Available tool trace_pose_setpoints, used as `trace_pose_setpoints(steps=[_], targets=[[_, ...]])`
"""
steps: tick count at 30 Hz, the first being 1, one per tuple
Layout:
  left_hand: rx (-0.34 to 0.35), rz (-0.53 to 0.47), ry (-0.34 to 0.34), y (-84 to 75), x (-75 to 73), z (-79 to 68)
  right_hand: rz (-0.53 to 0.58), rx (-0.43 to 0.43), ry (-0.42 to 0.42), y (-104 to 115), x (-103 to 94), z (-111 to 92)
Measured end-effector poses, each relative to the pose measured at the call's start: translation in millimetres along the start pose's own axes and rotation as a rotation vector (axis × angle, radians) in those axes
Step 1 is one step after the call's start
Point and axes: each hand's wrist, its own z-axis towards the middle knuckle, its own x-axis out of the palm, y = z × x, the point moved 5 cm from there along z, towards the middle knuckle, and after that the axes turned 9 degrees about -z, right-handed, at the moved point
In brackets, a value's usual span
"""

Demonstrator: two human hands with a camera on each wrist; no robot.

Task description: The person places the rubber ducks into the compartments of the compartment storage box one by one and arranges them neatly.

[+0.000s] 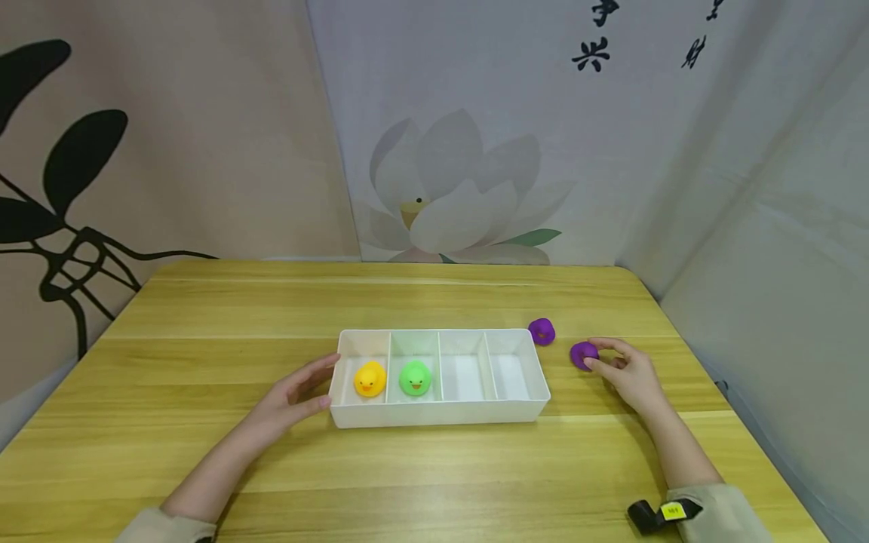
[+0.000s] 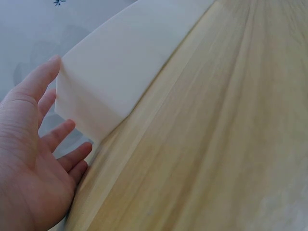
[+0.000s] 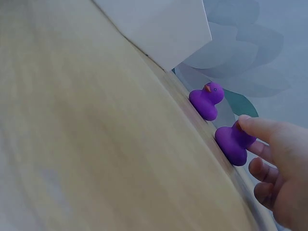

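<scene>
A white box with compartments (image 1: 441, 414) stands on the table. In its leftmost compartment sits a yellow rubber duck (image 1: 370, 379), and beside that, one compartment over, a green rubber duck (image 1: 416, 378). My left hand (image 1: 299, 396) touches the box's left end with thumb and fingertips, its fingers spread and relaxed in the left wrist view. To the right of the box, my right hand (image 1: 631, 375) pinches a purple rubber duck (image 3: 232, 144) by its head between thumb and fingers. Another purple rubber duck (image 1: 541, 332) is by the box's back right corner.
The wooden table (image 1: 407, 483) reaches back to a curtain (image 1: 475, 75) printed with a lotus. More cloth (image 1: 767, 226) hangs along the right side. A black wrist strap with a yellow label (image 1: 668, 513) is on my right sleeve.
</scene>
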Motion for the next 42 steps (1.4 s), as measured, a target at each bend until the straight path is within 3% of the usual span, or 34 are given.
trace_pose_setpoints(steps=[16, 42], targets=[[0.019, 0.001, 0.007, -2.7, 0.4, 0.1, 0.005, 0.001, -0.031, 3.9, -3.2, -1.0], [0.004, 0.007, -0.004, 0.1, -1.1, 0.7, 0.017, -0.12, -0.053, 62.1, -13.8, -12.2]])
